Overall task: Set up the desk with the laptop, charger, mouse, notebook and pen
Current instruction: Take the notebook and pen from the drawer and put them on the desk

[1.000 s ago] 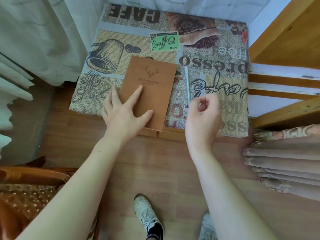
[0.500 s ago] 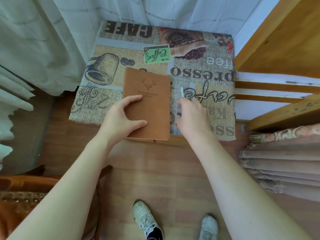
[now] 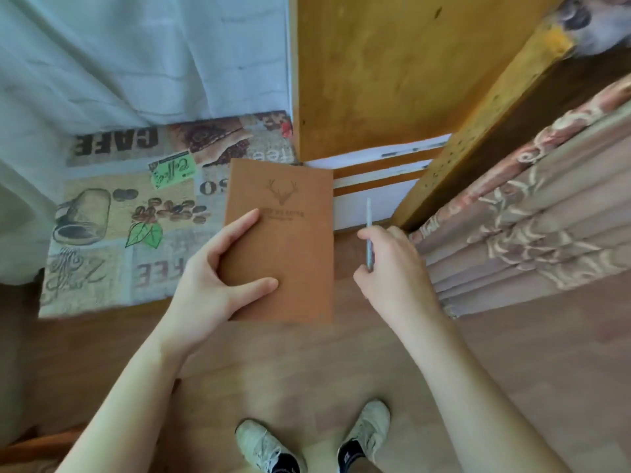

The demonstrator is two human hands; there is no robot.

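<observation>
Notebook [image 3: 286, 240]: centre frame, clamped by left hand [image 3: 208, 285]. Pen [image 3: 369, 233]: at 3 o'clock of it, pinched in right hand [image 3: 392, 268]. Risk: the thin pen slipping from the light pinch

Soft daylight, slight blur, fisheye edges

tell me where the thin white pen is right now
In the head view the thin white pen is gripped in the right hand, right of the brown notebook.
</observation>
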